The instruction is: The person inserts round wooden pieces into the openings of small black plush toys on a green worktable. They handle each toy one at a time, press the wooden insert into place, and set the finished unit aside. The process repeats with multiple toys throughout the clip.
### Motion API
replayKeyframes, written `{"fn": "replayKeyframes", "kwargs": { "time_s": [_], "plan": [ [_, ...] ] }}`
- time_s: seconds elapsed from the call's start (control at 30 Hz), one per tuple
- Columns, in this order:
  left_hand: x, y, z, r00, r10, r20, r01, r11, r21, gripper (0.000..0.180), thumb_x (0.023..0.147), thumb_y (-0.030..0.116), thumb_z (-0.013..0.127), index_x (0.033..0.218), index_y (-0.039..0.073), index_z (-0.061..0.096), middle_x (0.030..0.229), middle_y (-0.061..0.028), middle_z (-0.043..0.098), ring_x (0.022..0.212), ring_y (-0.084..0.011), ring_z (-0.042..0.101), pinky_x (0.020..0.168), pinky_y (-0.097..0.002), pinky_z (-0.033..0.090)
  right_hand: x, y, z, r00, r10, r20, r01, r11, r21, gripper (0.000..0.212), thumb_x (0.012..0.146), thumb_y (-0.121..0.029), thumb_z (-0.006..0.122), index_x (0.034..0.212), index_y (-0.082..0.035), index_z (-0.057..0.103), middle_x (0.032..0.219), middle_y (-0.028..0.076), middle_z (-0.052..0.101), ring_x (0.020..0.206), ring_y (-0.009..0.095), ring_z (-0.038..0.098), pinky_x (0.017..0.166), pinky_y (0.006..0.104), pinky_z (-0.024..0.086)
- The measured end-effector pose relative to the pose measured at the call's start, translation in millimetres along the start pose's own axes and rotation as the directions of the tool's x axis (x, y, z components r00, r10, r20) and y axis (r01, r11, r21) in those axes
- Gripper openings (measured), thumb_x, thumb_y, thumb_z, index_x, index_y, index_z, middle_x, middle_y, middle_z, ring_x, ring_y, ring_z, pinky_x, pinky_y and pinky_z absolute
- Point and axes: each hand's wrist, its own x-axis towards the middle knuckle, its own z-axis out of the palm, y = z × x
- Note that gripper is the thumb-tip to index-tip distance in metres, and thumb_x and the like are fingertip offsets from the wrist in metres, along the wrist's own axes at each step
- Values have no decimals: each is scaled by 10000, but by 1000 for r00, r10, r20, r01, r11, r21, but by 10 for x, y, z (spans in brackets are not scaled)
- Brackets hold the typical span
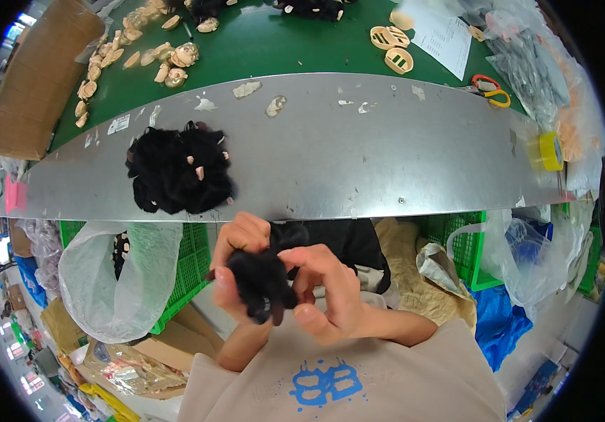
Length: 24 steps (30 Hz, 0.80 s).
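Observation:
My left hand (234,260) is wrapped round a small furry black plush piece (260,278), held up in front of my chest just below the table edge. My right hand (330,292) has its fingers curled in at the plush's right side, the index fingertip at its upper part and the thumb low by its end. Brownish tips stick out at the plush's left side and bottom. On the metal table edge (316,141), up and to the left, lies a heap of similar black plush pieces (179,169) with small pinkish parts showing.
Beyond the metal strip, a green surface (281,49) holds beige plastic parts (175,60), slotted oval pieces (399,60), a paper sheet (443,35) and scissors (492,91). Yellow tape (551,151) sits at right. Below stand green crates (188,267), one with a plastic bag (105,281).

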Motion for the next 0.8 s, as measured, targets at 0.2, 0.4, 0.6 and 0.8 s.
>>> {"fn": "replayKeyframes", "kwargs": {
  "time_s": [0.2,0.4,0.6,0.8],
  "plan": [
    [36,-100,169,979,177,106,-193,967,169,546,889,556,386,670,56,407,680,-39,401,684,-187,339,657,-342,299,60,144,99,925,-172,-340,147,984,-97,340,873,-246,573,1052,43,568,853,88,537,586,133,405,557,273,368],
    [103,-60,234,983,132,125,-151,975,163,549,887,552,411,651,57,384,654,-36,375,654,-187,318,637,-331,297,94,95,32,914,-200,-353,133,969,-206,280,913,-242,589,1027,14,588,901,118,579,775,218,489,739,347,416],
    [19,-251,320,966,256,37,-258,956,140,508,896,519,435,733,37,436,726,-67,439,668,-186,384,622,-340,351,85,19,64,900,-159,-407,70,972,-225,306,901,-228,579,1039,42,616,936,161,617,848,284,563,795,397,453],
    [-166,-278,166,936,236,260,-287,941,179,528,899,513,579,927,-12,539,857,-137,504,791,-253,507,713,-349,424,184,118,-104,928,-253,-274,174,943,-283,396,975,-389,407,849,-31,517,751,69,454,724,185,405,663,357,347]
  ]
}}
